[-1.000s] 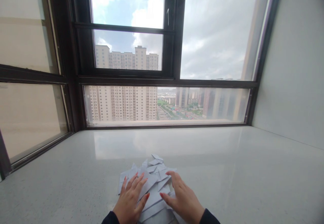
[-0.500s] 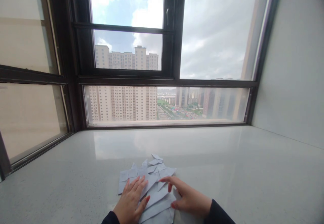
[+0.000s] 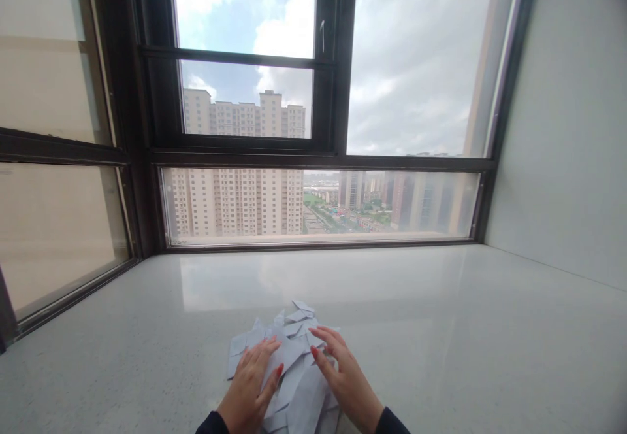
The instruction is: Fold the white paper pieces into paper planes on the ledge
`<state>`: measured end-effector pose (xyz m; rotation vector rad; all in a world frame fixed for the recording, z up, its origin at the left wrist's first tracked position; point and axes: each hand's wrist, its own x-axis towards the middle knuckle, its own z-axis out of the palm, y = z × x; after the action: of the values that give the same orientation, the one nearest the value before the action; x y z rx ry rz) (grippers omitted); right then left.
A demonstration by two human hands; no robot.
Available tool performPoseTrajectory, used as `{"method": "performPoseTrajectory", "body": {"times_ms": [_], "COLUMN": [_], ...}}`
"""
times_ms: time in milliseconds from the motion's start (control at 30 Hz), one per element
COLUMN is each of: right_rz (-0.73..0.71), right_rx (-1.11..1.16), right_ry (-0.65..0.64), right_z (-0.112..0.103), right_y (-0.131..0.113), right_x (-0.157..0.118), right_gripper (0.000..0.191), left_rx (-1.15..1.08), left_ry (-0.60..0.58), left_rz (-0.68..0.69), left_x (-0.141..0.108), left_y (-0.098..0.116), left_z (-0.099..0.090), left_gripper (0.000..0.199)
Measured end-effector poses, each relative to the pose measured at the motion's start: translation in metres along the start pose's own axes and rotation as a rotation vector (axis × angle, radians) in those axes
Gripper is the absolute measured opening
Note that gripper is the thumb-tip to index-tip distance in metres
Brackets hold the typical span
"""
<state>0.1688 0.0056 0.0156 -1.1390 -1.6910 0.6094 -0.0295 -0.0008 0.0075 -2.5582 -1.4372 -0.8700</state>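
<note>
A heap of folded white paper pieces [image 3: 298, 326] lies on the pale sill in front of me. My left hand [image 3: 253, 382] rests on the heap's left side, palm down, fingers stretched out and thumb apart. Over the right side is my right hand [image 3: 349, 376], its thumb and fingers apart and nothing visible between them. Between the two hands, nearer to me, a larger smooth paper piece [image 3: 307, 398] lies on top of others. Both hands partly hide the pieces beneath them.
The pale, glossy sill [image 3: 450, 349] spreads around the heap. Behind it stands a dark window frame [image 3: 323, 161], with tall buildings outside. A white wall [image 3: 563, 133] rises at the right, and more window panes [image 3: 63, 225] are at the left.
My right hand has shifted slightly left and turned more upright, its bent fingers straightening. A larger paper piece now shows between the hands. My left hand has barely moved.
</note>
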Motion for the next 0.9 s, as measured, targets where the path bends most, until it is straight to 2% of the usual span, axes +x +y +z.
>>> {"method": "performPoseTrajectory", "body": {"times_ms": [133,267,400,500,567,733,833,900], "right_rz": [-0.081,-0.016,0.039,0.015,-0.004,-0.01,-0.024,-0.042], "right_rx": [-0.22,-0.329,-0.287,-0.194,-0.176,-0.24,-0.248,-0.247], "right_ry": [0.019,0.009,-0.076,-0.17,-0.182,-0.111,-0.099,-0.105], "right_z": [-0.003,0.002,0.007,0.007,0.006,0.007,0.008,0.008], "right_y": [-0.003,0.009,0.015,0.011,0.009,0.009,0.011,0.012], "right_x": [-0.003,-0.002,0.0,0.0,0.0,0.001,0.0,-0.002], "right_gripper": [0.039,0.046,0.053,0.055,0.056,0.054,0.054,0.054], "left_rx": [-0.034,-0.024,0.024,0.063,0.084,0.104,0.158,0.199], "left_ry": [0.049,-0.025,-0.091,-0.138,-0.171,-0.155,-0.081,-0.062], "left_rz": [0.013,0.121,0.285,0.376,0.391,0.342,0.176,0.053], "left_x": [0.0,-0.003,-0.004,-0.003,-0.003,-0.007,-0.013,-0.015], "left_y": [0.005,0.001,0.0,0.009,0.015,0.017,0.016,0.015], "left_z": [-0.005,0.004,0.018,0.018,0.014,0.018,0.026,0.024], "left_gripper": [0.037,0.042,0.054,0.061,0.06,0.048,0.054,0.052]}}
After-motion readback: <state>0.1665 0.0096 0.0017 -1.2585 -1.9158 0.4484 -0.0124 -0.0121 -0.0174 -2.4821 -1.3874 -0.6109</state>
